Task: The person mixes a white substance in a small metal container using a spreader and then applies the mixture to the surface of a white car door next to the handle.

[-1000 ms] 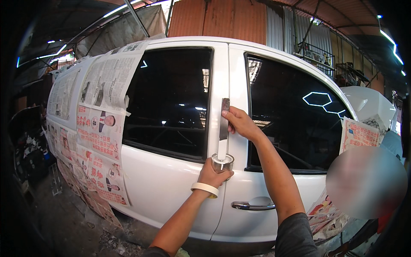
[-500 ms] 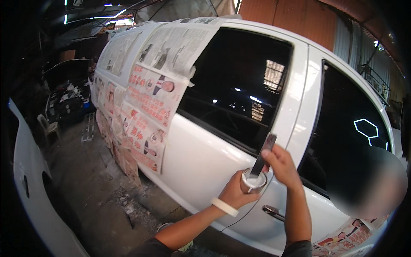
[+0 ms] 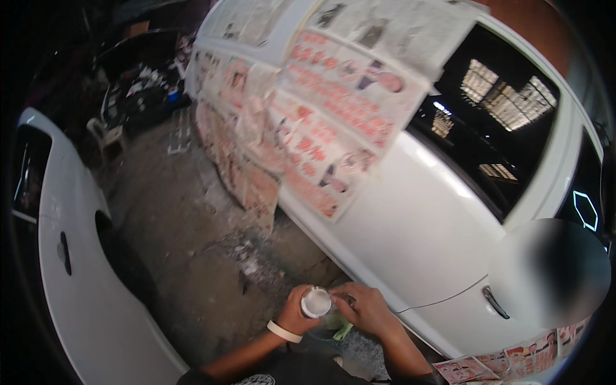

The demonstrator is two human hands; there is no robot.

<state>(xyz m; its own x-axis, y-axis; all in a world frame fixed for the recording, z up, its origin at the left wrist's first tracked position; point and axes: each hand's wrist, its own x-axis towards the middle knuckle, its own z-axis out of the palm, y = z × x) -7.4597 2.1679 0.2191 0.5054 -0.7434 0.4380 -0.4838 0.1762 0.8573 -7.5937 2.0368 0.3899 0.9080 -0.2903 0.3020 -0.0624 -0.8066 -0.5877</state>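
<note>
A small round can (image 3: 316, 302) with a pale rim and whitish inside sits in my left hand (image 3: 294, 312), whose fingers wrap round its side. Close against the can's right edge is my right hand (image 3: 367, 309), its thumb and fingers pinched together. Between those fingers only a small greyish bit shows, seemingly part of the dark flat strip seen half a second ago; most of it is hidden. Both hands are low in the picture, in front of the white vehicle's side (image 3: 410, 218).
Printed paper sheets (image 3: 321, 147) cover the vehicle's rear side; more paper (image 3: 475, 367) hangs at lower right. Another white car (image 3: 83, 308) stands at left. Farther back are a plastic chair (image 3: 106, 136) and a ladder-like frame (image 3: 179, 131). Something green (image 3: 343, 330) lies below my hands.
My view has swung left and down. Both hands, with the can, have moved lower, away from the vehicle's window. The dark strip no longer stands up out of the can.
</note>
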